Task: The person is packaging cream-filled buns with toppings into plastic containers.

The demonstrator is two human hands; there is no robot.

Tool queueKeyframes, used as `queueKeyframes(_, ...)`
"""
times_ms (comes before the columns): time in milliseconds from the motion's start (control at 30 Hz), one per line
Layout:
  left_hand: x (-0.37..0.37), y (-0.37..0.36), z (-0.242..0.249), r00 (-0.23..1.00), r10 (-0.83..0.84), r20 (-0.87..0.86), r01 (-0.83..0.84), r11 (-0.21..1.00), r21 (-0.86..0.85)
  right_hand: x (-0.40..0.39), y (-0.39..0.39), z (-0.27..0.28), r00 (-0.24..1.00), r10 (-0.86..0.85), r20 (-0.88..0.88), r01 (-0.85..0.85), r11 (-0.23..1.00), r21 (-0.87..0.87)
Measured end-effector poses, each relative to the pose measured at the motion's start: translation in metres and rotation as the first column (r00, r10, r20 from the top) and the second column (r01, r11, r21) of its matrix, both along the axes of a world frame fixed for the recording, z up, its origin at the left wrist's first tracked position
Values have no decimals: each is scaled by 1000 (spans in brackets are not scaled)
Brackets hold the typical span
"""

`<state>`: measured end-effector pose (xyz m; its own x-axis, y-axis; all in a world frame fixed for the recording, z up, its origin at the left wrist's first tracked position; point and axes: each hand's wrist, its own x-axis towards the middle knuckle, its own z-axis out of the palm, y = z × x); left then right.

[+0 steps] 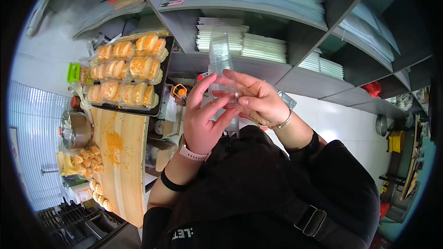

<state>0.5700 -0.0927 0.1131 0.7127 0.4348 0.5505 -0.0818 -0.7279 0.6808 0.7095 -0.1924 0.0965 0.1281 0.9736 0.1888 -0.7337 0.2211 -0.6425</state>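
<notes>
In front of my body, a tall nested stack of clear, ribbed plastic boxes (219, 51) stands between my hands. My left hand (203, 119), with a pink-strapped watch on its wrist, has its fingers curved against the left side of the clear plastic. From the right, my right hand (262, 100), wearing a bangle, pinches the plastic between thumb and fingers. The fingertips of both hands nearly meet. Glare and the transparency hide exactly how many boxes each hand grips.
Left, a black tray (162, 90) bears several clear packs of filled buns (145, 68). Orange crumbs (114, 143) lie on the wooden worktop (131, 175), near a metal pot (79, 129) and small rolls (87, 161). Ahead, grey shelves (265, 67) hold stacked white packaging (264, 48).
</notes>
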Motion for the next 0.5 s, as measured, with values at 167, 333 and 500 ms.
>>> queueKeyframes(167,-8,1,-4,1000,13,6,-13,999,50,-4,-2,2,1000,7,-12,-8,999,-41)
queueKeyframes(333,-11,-2,-1,1000,4,14,-4,999,49,-7,-5,3,999,-22,47,25,998,-56)
queueKeyframes(500,-13,-6,-1,1000,4,3,-5,998,64,-9,-10,4,996,-42,85,49,996,-77)
